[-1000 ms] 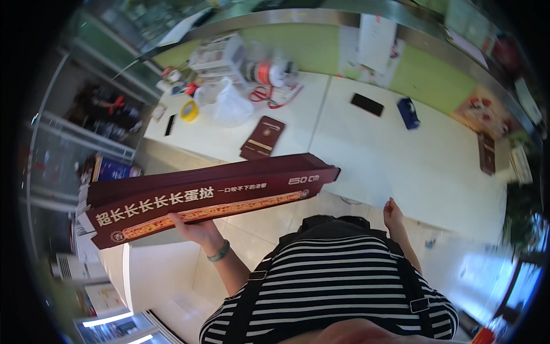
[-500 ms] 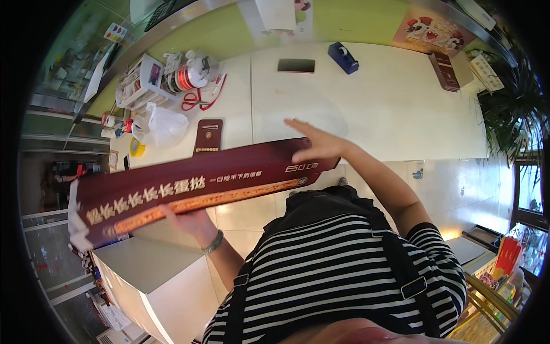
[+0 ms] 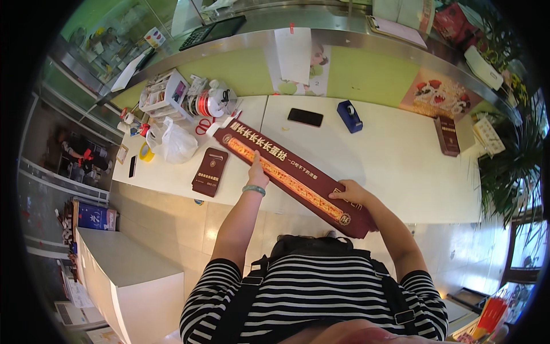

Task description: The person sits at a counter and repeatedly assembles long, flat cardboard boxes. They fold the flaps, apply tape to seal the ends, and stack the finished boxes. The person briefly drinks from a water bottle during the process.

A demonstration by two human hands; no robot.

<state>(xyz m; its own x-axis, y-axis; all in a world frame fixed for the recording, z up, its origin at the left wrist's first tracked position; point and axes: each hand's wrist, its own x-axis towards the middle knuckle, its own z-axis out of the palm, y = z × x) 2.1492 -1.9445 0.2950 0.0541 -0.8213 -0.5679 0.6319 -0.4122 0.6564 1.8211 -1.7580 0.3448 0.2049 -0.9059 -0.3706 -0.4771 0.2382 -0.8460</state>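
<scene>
A long maroon carton [image 3: 286, 161], printed with light lettering and a picture of a long pastry, slants in front of me over the table's near edge. Its far-left end has a white open flap, and its other end points toward my right side. My left hand [image 3: 259, 174] grips the lower edge near the middle, with a green bangle on that wrist. Around the upper edge near the right end, my right hand [image 3: 353, 195] is closed, its far fingers partly hidden. Left of the carton, a small stack of maroon folded packaging [image 3: 210, 173] lies at the table's front edge.
On the white table [image 3: 412, 178] are a black phone [image 3: 305, 117], a blue tape dispenser [image 3: 349, 116], red scissors [image 3: 204, 125], a white plastic bag [image 3: 172, 142] and yellow tape [image 3: 146, 152]. A white cabinet [image 3: 132, 269] stands at left; a person [image 3: 83, 152] is beyond.
The carton has swung from lying across my left side to a slant toward my right. My right hand, spread before, now grips it. The view has shifted, showing more of the counter.
</scene>
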